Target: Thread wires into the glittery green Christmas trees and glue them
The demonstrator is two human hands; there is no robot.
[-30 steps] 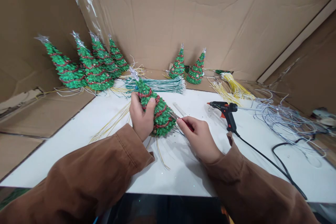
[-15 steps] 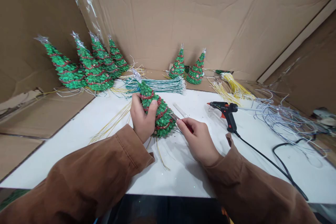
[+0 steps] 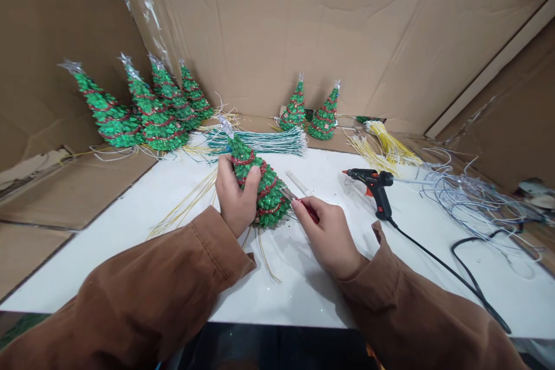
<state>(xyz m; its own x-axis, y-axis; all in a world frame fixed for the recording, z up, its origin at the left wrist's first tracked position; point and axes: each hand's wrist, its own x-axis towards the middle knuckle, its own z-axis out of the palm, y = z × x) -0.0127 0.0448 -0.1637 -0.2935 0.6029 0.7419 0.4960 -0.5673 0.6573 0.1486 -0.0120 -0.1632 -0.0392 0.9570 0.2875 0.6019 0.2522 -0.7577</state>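
My left hand [image 3: 237, 193] is wrapped around a small green Christmas tree [image 3: 269, 193] with red garland and a clear star at its top. The tree leans with its star toward the upper left, and thin wires [image 3: 265, 257] trail from its base. A small red-handled tool [image 3: 310, 210] with a slim metal tip is gripped in my right hand [image 3: 328, 234]; its exact kind is unclear. That tip touches the tree's right side, among the lower branches.
A black glue gun [image 3: 375, 185] with a cord stands on the white board [image 3: 303, 295]. Several finished-looking trees [image 3: 158, 118] line the back left, two more [image 3: 324, 117] the back. Green wires [image 3: 260, 142], yellow wires [image 3: 392, 144] and tangled pale wires [image 3: 459, 191] lie around. A translucent stick [image 3: 298, 181] lies behind my right hand.
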